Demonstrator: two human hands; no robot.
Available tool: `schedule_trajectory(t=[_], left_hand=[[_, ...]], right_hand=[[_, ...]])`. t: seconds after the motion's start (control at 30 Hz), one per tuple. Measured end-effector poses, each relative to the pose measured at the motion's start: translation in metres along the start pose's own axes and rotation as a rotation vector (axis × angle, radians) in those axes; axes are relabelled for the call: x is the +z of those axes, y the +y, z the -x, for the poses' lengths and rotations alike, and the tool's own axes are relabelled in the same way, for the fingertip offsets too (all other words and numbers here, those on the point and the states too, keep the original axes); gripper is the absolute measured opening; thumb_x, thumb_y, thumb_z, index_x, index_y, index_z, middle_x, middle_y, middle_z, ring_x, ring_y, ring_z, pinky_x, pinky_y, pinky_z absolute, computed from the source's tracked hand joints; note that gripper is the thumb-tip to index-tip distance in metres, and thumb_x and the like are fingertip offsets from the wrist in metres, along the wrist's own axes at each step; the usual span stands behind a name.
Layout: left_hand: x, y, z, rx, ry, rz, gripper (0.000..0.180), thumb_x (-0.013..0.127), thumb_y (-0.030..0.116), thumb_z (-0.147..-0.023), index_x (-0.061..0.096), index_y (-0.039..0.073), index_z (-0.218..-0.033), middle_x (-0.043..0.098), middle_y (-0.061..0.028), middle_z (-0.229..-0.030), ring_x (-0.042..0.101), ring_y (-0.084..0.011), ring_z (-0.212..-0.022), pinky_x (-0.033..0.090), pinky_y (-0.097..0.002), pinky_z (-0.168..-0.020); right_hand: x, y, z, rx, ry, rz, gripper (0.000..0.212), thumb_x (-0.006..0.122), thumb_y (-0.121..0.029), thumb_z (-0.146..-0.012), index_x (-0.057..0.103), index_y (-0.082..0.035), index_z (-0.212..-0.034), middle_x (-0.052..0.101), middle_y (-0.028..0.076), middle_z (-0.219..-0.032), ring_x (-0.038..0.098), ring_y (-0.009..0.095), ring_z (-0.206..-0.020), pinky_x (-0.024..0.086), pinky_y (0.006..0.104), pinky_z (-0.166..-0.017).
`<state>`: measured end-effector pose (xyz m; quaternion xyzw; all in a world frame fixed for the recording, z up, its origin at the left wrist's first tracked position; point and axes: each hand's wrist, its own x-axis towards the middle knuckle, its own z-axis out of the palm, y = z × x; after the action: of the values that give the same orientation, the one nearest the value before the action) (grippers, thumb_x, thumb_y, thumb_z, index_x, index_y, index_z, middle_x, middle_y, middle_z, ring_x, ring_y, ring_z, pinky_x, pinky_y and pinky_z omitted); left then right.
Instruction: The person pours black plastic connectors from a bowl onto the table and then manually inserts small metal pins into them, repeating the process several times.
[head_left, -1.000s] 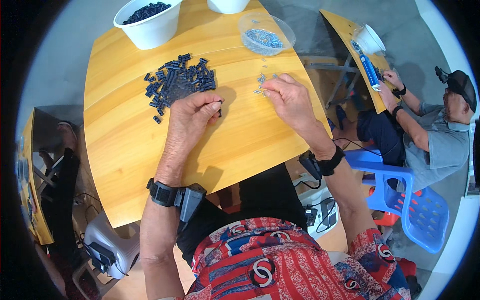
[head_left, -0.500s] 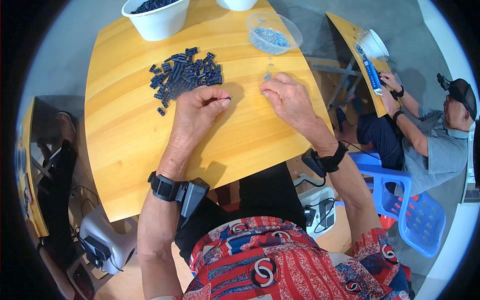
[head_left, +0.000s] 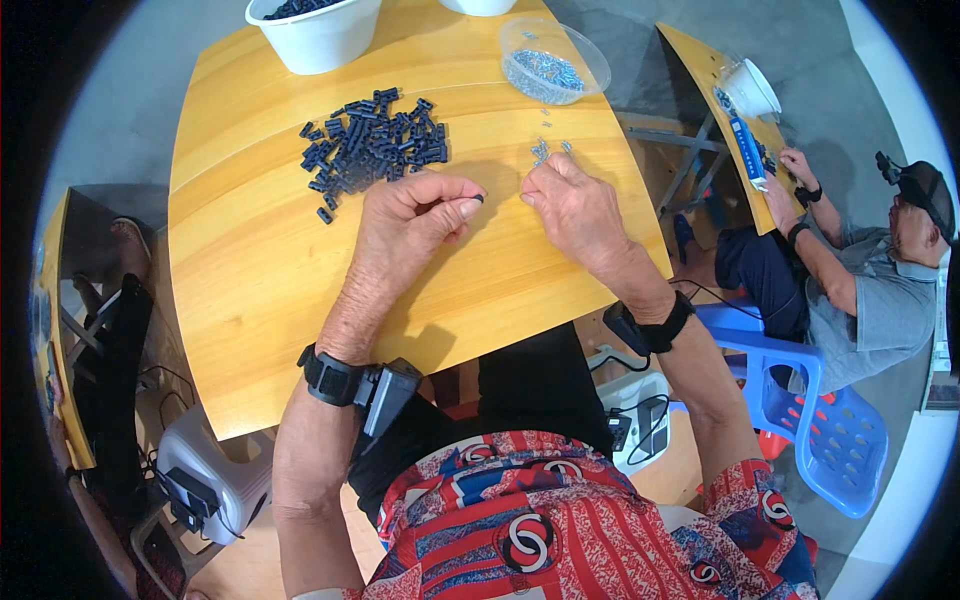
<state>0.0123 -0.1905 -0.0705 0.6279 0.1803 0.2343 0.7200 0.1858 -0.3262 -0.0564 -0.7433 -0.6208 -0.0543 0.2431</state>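
My left hand [head_left: 412, 222] is closed in a pinch over the wooden table. Between its thumb and forefinger shows the end of a small dark plastic piece [head_left: 478, 198]. Opposite it, a short gap away, my right hand [head_left: 580, 212] is pinched too, and whatever its fingertips hold is too small to make out. Just beyond the right hand lie several small silvery metal pieces [head_left: 541, 150], which look like screws. A heap of small dark blue-black plastic parts [head_left: 370, 145] is spread beyond the left hand.
At the table's [head_left: 250, 300] far side stand a white tub [head_left: 320, 40] of dark parts, a clear round bowl [head_left: 550, 75] of metal pieces and another white container [head_left: 478, 5]. To the right, a person [head_left: 860, 270] works at another table near a blue chair [head_left: 840, 430].
My left hand has moved slightly right, toward my right hand, still pinching the dark piece. The right hand has drawn a little back from the loose metal pieces, which are more exposed.
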Motion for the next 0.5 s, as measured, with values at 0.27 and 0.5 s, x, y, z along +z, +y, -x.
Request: schedule_trajectory(t=[0.27, 0.5], left_hand=[[0.003, 0.004, 0.003, -0.064, -0.071, 0.101, 0.012, 0.066, 0.007, -0.085, 0.068, 0.0, -0.095, 0.065, -0.0029, -0.077, 0.058, -0.0086, -0.066, 0.049, -0.0219, -0.062], [0.004, 0.003, 0.003, -0.063, -0.105, 0.1, 0.014, 0.066, 0.006, -0.085, 0.067, -0.001, -0.096, 0.065, -0.0026, -0.078, 0.059, -0.0079, -0.066, 0.05, -0.0209, -0.061]], right_hand=[[-0.027, -0.029, 0.0, 0.574, -0.142, -1.018, 0.005, 0.058, -0.007, -0.088, 0.058, -0.003, -0.089, 0.062, 0.006, -0.078, 0.056, 0.011, -0.06, 0.044, 0.0216, -0.052], [-0.026, -0.046, 0.001, 0.599, -0.074, -1.174, 0.011, 0.058, -0.005, -0.089, 0.059, 0.001, -0.098, 0.061, 0.004, -0.08, 0.054, 0.005, -0.059, 0.041, 0.0171, -0.05]])
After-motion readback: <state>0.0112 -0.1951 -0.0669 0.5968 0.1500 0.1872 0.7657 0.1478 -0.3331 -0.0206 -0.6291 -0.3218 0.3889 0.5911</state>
